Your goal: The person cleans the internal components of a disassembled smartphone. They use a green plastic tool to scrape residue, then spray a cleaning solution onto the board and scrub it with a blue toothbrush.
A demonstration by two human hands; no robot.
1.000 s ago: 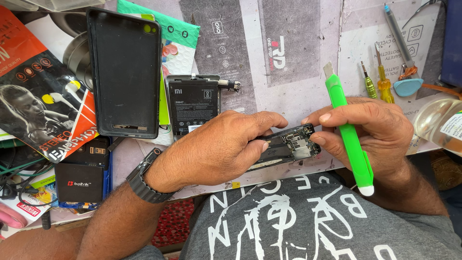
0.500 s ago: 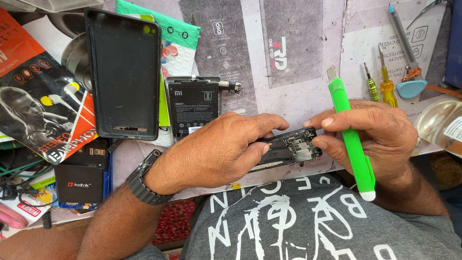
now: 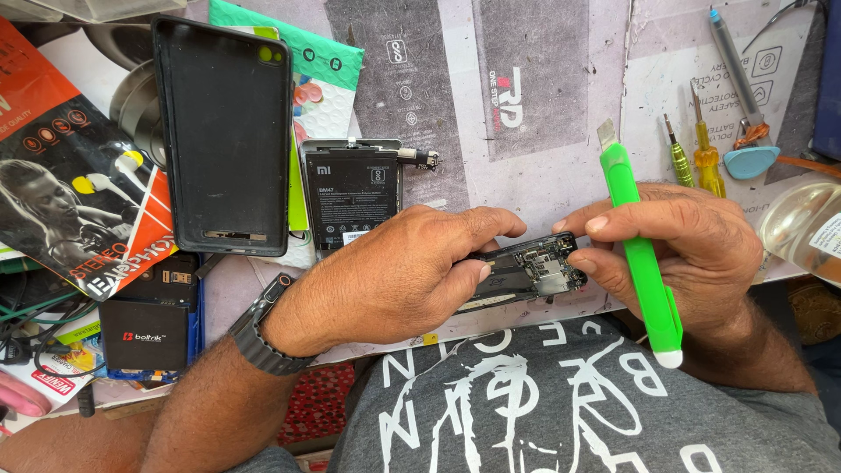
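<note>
Prying at opened phone frame (image 3: 526, 273), board end exposed.
Left hand (image 3: 394, 280) clamped round frame; right hand (image 3: 692, 254) closed on green cutter (image 3: 642, 254), fingertips at board's 3 o'clock. Keep blade away, pry shallow.

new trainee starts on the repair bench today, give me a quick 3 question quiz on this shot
1. True or false: the right hand holds a green utility knife.
2. What does the left hand grip? A) an opened phone body B) a glass jar C) a yellow screwdriver
3. Fill in: the black back cover lies to the ____ of the phone battery in the picture.

Key
1. True; its blade points away from the person.
2. A; the opened phone body, circuit side up, is also touched by the right hand's fingertips.
3. left
</note>
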